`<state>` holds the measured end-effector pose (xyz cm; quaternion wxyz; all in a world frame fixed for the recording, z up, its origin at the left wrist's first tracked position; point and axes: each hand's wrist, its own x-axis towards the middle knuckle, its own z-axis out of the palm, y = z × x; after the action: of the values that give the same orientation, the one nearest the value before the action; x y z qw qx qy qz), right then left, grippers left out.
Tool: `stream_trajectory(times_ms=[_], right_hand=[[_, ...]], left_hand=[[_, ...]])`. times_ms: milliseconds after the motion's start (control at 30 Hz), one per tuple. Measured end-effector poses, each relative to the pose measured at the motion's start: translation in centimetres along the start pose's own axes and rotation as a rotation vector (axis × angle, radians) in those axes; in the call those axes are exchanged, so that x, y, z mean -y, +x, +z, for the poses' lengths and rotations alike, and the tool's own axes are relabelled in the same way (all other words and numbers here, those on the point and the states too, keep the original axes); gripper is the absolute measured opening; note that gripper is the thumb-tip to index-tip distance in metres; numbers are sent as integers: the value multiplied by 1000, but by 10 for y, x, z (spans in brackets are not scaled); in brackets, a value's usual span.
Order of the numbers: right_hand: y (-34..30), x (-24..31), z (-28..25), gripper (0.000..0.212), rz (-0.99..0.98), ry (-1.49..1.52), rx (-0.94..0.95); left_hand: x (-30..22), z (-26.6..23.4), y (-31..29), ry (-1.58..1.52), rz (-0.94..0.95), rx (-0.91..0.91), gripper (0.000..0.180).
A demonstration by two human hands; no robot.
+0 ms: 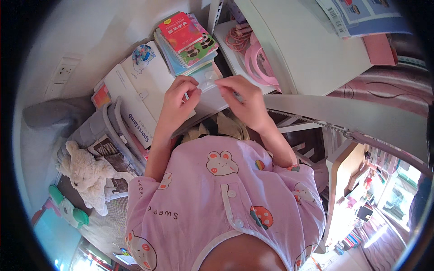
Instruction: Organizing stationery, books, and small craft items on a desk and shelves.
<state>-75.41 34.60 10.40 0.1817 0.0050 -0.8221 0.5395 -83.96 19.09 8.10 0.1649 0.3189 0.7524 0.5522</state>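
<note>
My left hand and my right hand are raised over the white desk edge, fingers curled and tips facing each other. A small crinkled piece of clear plastic shows between the fingertips. Both hands look pinched at it, but what exactly each one grips is too small to make out. Just beyond the hands lies a stack of notebooks, with a small red booklet on top. To the left of my left hand is a white box-like folder with a round blue sticker.
Pink headband-like rings and a coiled pink cord lie in a white shelf at the back right. A white cabinet top carries a blue book. At left are a grey bin and a cream plush toy.
</note>
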Motion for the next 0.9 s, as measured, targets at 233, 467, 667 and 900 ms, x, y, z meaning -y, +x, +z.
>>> stream_trajectory(times_ms=[233,467,667,900], right_hand=[[-8,-1,7,33,190,-31,131],[-20,7,-15,47,68,-156,132],[-66,0,-40,35,-66,-697,217],[-121,10,-59,4,-77,-623,255]], left_hand=[[-3,12,-6,-73,-6,29,7],[0,14,-5,-118,22,56,7],[-3,22,-14,-277,50,124,7],[-45,72,-36,-119,233,476,11]])
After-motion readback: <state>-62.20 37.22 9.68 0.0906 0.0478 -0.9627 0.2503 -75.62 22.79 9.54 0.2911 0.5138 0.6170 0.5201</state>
